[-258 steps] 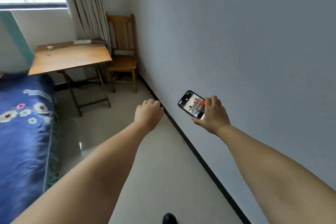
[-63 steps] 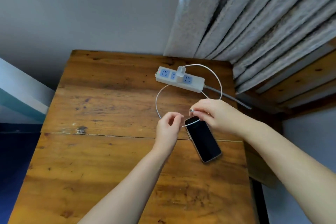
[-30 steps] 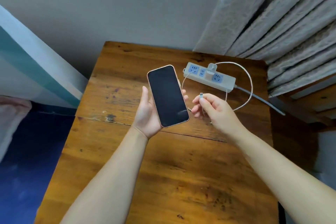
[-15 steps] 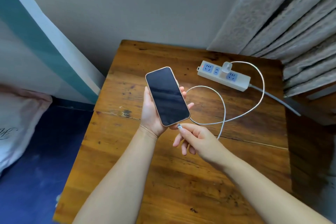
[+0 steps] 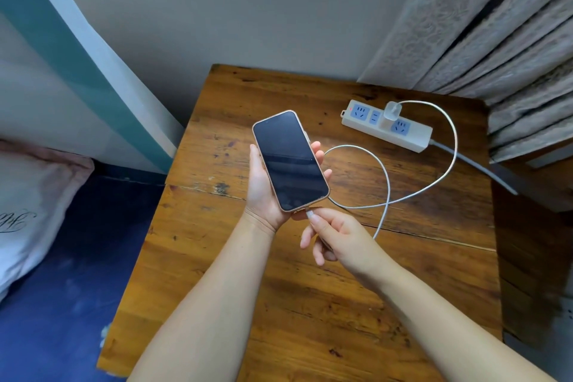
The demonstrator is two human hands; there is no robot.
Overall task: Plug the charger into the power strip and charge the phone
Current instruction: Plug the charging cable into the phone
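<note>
My left hand (image 5: pixel 263 192) clasped the phone (image 5: pixel 290 161) above the bench (image 5: pixel 310 304); my right hand (image 5: pixel 338 239) pinched the cable (image 5: pixel 387 183) plug at its port, the charger (image 5: pixel 391 112) seated in the power strip (image 5: pixel 412 136). A skewed plug could have jammed, or the crossed cable loop snagged.

1. Left hand (image 5: pixel 263 186): raised over the middle of the view, palm up, thumb along the near left edge of the phone (image 5: pixel 290 161), fingertips (image 5: pixel 316 147) curled round its right edge, cradling it screen-up.
2. Left forearm: bare, reaching up from the bottom edge, wrist nearly straight.
3. Right hand (image 5: pixel 338 239): just below and right of the left, thumb and forefinger pinched on the cable plug (image 5: pixel 310 213) at the phone's lower end; other fingers loosely curled beneath.
4. Right forearm: bare, entering from the lower right corner.
</note>
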